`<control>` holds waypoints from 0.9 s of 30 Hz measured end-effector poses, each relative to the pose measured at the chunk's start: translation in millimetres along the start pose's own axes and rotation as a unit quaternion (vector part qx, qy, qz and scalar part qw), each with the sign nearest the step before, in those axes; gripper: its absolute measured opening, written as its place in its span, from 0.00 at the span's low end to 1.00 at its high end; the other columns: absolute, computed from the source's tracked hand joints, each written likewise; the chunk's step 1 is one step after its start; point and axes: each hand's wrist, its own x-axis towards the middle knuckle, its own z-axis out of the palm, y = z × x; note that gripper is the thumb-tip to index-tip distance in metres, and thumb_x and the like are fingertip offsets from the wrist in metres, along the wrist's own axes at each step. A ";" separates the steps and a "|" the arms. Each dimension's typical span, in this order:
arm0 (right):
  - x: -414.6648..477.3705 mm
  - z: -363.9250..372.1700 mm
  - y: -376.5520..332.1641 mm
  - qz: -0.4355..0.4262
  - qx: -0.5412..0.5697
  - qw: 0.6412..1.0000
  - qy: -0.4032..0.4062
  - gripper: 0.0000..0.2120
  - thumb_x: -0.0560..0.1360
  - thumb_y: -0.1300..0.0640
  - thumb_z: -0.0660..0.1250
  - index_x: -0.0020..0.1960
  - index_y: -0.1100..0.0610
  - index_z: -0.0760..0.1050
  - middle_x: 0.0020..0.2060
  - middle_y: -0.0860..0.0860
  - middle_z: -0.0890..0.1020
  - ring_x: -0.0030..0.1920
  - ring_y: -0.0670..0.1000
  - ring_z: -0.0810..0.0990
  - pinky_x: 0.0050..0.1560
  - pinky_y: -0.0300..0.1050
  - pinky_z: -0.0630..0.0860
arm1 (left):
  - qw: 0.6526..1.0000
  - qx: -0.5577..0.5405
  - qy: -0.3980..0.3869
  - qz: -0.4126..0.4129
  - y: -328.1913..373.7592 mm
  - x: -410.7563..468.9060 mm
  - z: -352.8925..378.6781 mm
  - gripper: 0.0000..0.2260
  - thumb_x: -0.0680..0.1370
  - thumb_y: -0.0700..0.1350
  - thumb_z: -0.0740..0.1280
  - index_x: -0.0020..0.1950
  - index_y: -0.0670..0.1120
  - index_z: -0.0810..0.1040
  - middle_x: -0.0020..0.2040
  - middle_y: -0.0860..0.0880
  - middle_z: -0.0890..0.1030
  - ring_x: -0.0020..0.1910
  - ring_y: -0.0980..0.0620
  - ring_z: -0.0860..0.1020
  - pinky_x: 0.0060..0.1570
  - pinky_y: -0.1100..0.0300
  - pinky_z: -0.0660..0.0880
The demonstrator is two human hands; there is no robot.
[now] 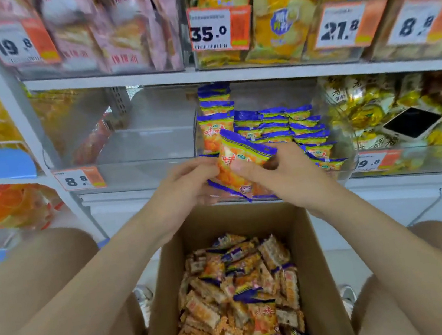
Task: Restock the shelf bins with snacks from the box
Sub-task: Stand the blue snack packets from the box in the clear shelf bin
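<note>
Head: snack packets (241, 155) between left hand (186, 190), right hand (282, 177)

Grey shelf (258, 75) under clear snack bins (159, 139)

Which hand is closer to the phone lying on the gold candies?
Right. The right hand sits left of the phone; the left hand is farther left, beyond the held packets.

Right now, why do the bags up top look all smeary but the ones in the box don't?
Head view: the pink bags on the top shelf smear from motion blur near the frame edge; the snacks in the box and the held packet look sharper; the shelf edge bows from the wide lens.
</note>
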 end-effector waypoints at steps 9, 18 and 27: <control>31.0 -2.4 6.3 0.074 0.103 0.992 0.014 0.22 0.76 0.42 0.76 0.59 0.58 0.78 0.51 0.51 0.87 0.53 0.54 0.87 0.54 0.56 0.85 | 0.974 0.176 0.070 0.124 -6.4 8.6 -0.5 0.14 0.80 0.54 0.72 0.64 0.52 0.82 0.50 0.55 0.87 0.49 0.56 0.85 0.53 0.54 0.81; 79.3 9.3 20.4 0.001 -0.061 0.986 0.158 0.18 0.78 0.53 0.75 0.62 0.55 0.71 0.52 0.48 0.85 0.53 0.48 0.84 0.43 0.36 0.77 | 0.897 0.362 0.197 0.157 -23.2 34.1 -18.6 0.24 0.79 0.51 0.75 0.71 0.51 0.70 0.64 0.53 0.73 0.58 0.55 0.75 0.44 0.70 0.69; 100.7 30.3 33.1 -0.032 -0.126 0.986 0.104 0.29 0.77 0.58 0.76 0.71 0.49 0.64 0.36 0.46 0.79 0.41 0.46 0.81 0.39 0.38 0.74 | 0.901 0.379 0.162 0.135 -35.5 44.3 -15.2 0.17 0.79 0.47 0.72 0.66 0.53 0.72 0.56 0.56 0.80 0.52 0.56 0.79 0.40 0.65 0.75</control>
